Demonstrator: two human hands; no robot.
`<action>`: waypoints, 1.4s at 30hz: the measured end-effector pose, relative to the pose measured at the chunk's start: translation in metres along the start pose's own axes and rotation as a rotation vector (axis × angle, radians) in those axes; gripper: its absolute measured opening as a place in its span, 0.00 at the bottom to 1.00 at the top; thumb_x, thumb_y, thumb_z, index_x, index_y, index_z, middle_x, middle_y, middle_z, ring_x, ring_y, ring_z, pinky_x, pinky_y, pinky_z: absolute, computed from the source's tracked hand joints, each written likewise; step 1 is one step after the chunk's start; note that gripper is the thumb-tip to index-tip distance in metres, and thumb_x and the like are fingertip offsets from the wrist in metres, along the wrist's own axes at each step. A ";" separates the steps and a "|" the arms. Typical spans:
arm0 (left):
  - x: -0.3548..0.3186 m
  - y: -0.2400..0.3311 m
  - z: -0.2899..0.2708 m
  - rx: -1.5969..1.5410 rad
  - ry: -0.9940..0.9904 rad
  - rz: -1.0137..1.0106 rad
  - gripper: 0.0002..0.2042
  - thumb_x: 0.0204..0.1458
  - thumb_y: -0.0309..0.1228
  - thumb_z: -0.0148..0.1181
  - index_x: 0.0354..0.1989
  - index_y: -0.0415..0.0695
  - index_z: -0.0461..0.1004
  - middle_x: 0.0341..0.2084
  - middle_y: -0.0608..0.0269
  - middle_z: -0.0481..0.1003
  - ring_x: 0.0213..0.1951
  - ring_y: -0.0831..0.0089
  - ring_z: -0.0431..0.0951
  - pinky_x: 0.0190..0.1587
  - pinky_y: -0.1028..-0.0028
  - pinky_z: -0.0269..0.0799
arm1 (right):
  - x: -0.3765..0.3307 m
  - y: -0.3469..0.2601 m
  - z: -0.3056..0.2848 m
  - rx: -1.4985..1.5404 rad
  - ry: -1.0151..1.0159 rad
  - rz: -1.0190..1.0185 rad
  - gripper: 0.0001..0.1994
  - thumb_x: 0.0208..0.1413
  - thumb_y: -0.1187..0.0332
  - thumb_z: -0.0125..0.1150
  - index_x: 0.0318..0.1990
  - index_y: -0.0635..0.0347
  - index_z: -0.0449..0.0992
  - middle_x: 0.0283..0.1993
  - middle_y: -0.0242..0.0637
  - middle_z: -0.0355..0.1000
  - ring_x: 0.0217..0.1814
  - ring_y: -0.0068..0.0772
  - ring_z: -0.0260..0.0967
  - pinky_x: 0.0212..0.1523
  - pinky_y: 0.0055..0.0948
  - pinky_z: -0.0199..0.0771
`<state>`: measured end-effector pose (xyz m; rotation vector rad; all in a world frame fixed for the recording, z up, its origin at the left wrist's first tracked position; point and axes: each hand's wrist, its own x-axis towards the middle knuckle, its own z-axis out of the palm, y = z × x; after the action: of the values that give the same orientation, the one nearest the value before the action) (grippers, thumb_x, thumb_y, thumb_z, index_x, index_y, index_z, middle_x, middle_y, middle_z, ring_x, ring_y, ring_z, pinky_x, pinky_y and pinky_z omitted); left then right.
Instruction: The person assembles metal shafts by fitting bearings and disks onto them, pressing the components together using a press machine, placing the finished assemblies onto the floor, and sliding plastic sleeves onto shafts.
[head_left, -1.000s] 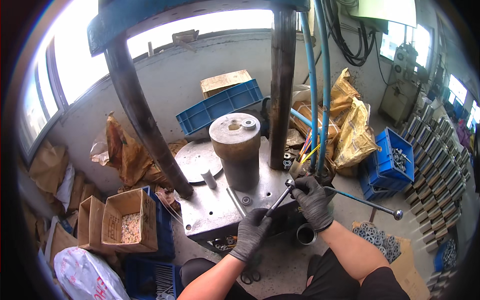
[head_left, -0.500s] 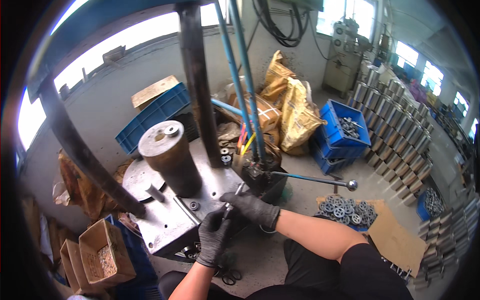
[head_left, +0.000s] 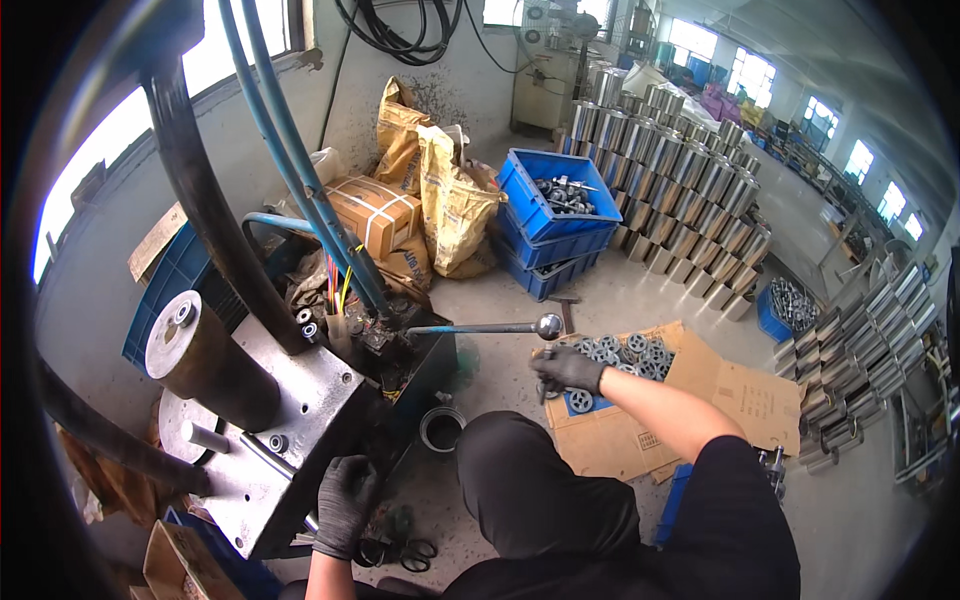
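My left hand (head_left: 346, 503), in a dark grey knitted glove, is beside the near right edge of the press's steel plate (head_left: 330, 400). Its fingers are curled closed; whatever they hold is hidden. My right hand (head_left: 572, 369), gloved the same way, reaches to the left end of a pile of grey spoked wheels (head_left: 640, 355) lying on flattened cardboard (head_left: 600, 440). The fingers bend down and look closed, but what is in them cannot be made out. A small bearing (head_left: 278, 442) lies on the steel plate, and another bearing (head_left: 184, 313) sits on the thick cylinder (head_left: 215, 365).
A ball-ended lever (head_left: 480, 328) juts out between the press and the wheels. Stacked blue crates (head_left: 555, 235) of metal parts stand behind, near yellow sacks (head_left: 455, 205) and piled shiny cylinders (head_left: 665, 195). Scissors (head_left: 415, 553) and a round container (head_left: 442, 428) are on the floor.
My hands were together over the steel plate with a slim metal rod between them. The right has moved away to the wheels; the left stays by the plate. The view has turned right.
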<state>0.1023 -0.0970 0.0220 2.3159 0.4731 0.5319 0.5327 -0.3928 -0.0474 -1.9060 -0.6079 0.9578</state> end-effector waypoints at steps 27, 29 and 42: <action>-0.070 -0.027 0.070 0.397 -0.535 -0.316 0.18 0.54 0.43 0.70 0.46 0.42 0.85 0.38 0.48 0.84 0.43 0.47 0.85 0.48 0.53 0.79 | 0.045 0.326 -0.038 1.126 1.211 0.290 0.13 0.67 0.61 0.62 0.53 0.57 0.74 0.36 0.42 0.80 0.23 0.42 0.79 0.21 0.40 0.83; -0.063 -0.039 0.090 0.367 -0.566 -0.260 0.19 0.54 0.46 0.69 0.46 0.44 0.85 0.38 0.47 0.84 0.45 0.47 0.84 0.49 0.52 0.79 | 0.032 0.353 -0.072 0.817 1.384 0.113 0.13 0.67 0.63 0.64 0.52 0.61 0.77 0.40 0.42 0.82 0.30 0.39 0.81 0.33 0.39 0.83; -0.061 -0.042 0.087 0.271 -0.731 -0.333 0.16 0.62 0.46 0.63 0.50 0.50 0.84 0.42 0.48 0.84 0.48 0.47 0.83 0.52 0.52 0.78 | 0.050 0.365 -0.067 -0.130 0.674 0.243 0.32 0.70 0.39 0.48 0.56 0.64 0.77 0.55 0.55 0.80 0.59 0.58 0.76 0.60 0.47 0.75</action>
<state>0.0861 -0.1453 -0.0803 2.4018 0.5663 -0.5592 0.6278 -0.5661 -0.3653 -2.2834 -0.0397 0.3667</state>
